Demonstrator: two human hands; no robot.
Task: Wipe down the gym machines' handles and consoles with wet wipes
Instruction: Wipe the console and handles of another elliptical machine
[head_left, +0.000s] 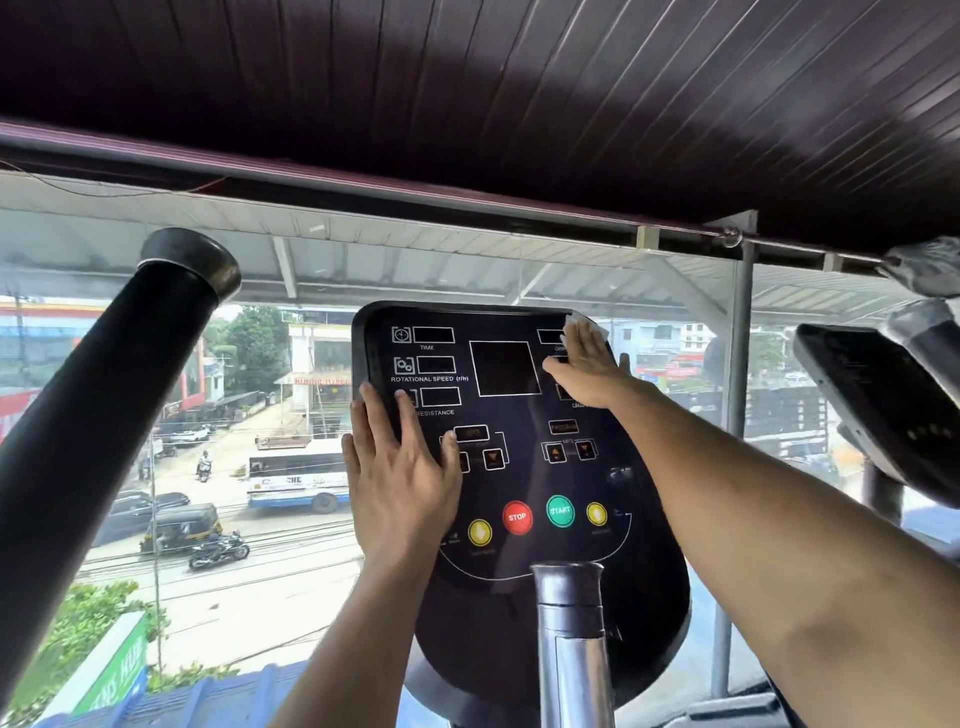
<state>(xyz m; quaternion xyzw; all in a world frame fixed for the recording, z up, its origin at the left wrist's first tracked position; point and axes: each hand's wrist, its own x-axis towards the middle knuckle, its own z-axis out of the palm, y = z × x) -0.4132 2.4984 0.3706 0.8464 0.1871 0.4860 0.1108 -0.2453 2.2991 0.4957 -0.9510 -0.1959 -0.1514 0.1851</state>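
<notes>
The black console of the machine fills the middle of the view, a thick black handle rising at its left and a chrome post standing before it. The left hand lies flat on the console's left edge with fingers straight, seemingly steadying it, while the right hand presses a white wet wipe under straight fingers at the upper right corner. The console wipe looks to be in hand; next the wipe likely needs drawing down across the displays and buttons.
</notes>
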